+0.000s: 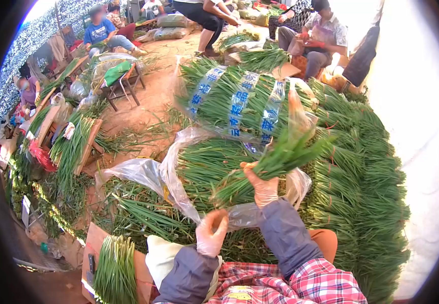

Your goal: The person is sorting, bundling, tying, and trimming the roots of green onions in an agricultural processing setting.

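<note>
My right hand [261, 186], in a thin clear glove, is wrapped round a bunch of garlic chives [293, 153]. The leaves fan out to the right and blur slightly; the other ends point down left. Lower and to the left, my left hand [212, 234], gloved too, has its fingers curled together near the stalk ends. Whatever it pinches, if anything, is too small to make out. Beneath both hands lies an opened clear plastic bag [176, 152] with more chives [212, 164] inside. A neat chive bundle [115, 271] lies on a wooden board [93, 235] at my left.
Rows of tied chive bundles [348, 177] line the right side beside a white sheet [427, 152]. Ahead lies a full bag with blue printing [239, 99]. A folding stool [120, 81] stands at the left. Several people sit or bend farther back. Loose leaves [143, 197] litter the ground.
</note>
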Available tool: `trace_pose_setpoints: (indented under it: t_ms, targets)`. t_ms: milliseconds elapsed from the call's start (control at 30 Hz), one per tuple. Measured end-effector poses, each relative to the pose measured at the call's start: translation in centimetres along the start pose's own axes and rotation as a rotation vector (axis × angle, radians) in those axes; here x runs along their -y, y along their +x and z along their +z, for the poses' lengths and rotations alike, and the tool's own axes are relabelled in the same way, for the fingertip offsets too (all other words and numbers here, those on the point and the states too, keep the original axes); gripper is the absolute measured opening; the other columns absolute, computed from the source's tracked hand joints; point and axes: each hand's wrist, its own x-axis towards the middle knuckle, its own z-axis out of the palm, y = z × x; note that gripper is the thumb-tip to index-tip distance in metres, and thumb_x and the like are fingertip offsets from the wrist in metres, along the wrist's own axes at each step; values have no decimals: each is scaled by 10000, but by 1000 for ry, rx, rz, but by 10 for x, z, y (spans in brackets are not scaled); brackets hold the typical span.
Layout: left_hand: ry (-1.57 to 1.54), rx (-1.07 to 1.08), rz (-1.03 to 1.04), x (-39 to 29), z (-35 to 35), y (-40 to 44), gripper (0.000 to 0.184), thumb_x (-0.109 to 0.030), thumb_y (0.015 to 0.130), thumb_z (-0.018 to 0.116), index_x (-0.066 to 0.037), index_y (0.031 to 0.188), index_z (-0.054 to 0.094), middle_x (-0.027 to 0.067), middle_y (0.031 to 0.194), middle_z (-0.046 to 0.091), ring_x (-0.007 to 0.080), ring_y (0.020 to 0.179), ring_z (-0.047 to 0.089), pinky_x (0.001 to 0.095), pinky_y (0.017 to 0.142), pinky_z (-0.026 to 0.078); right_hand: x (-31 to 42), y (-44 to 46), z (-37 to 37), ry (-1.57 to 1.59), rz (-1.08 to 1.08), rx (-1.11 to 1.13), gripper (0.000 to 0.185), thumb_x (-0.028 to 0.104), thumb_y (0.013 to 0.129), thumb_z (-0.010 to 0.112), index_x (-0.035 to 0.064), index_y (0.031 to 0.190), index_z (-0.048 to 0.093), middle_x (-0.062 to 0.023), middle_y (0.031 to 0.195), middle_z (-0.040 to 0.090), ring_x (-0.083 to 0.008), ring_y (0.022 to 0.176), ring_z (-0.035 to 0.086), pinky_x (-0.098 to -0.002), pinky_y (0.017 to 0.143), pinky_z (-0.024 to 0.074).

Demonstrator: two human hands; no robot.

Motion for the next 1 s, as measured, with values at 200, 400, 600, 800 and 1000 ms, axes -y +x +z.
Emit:
trace_pose_setpoints:
  t_ms: [200,400,600,800,1000]
  targets:
    - [-1462,605,-373,0,25,-34,843,-672,790,443,-43,1332,294,216,1278,441,324,1215,420,461,1002,353,35,-96,17,33,-292,344,118,18,788,617,67,895,622,-99,998,598,-287,1085,516,-427,948,387]
    - [-1197,382,-351,-11,-2,-38,349,-296,901,505,-45,1142,528,172,1102,578,354,1176,453,529,987,364,70,-167,2,-931,-570,871,398,24,724,563,125,1109,590,-115,1154,557,-324,1210,439,-403,1008,347]
    - [-604,136,-376,-49,-57,-50,216,-112,813,640,8,982,581,136,815,641,274,698,642,384,579,539,106,-170,-22,-524,248,529,401,47,787,619,25,1178,534,-107,1124,588,-233,1145,501,-350,975,382]
    - [-462,169,-247,-58,-45,-96,360,-30,779,664,-48,1115,535,63,889,614,189,715,618,316,601,519,56,-172,-4,-60,798,548,507,245,816,663,10,1228,483,-74,1167,558,-175,1062,519,-324,885,436]
    - [-566,39,-525,-55,-60,-137,290,-148,847,621,-66,1114,544,55,908,622,178,719,609,307,580,512,60,-197,12,227,939,344,484,209,771,711,102,1199,512,-28,1091,582,-177,964,578,-379,779,506]
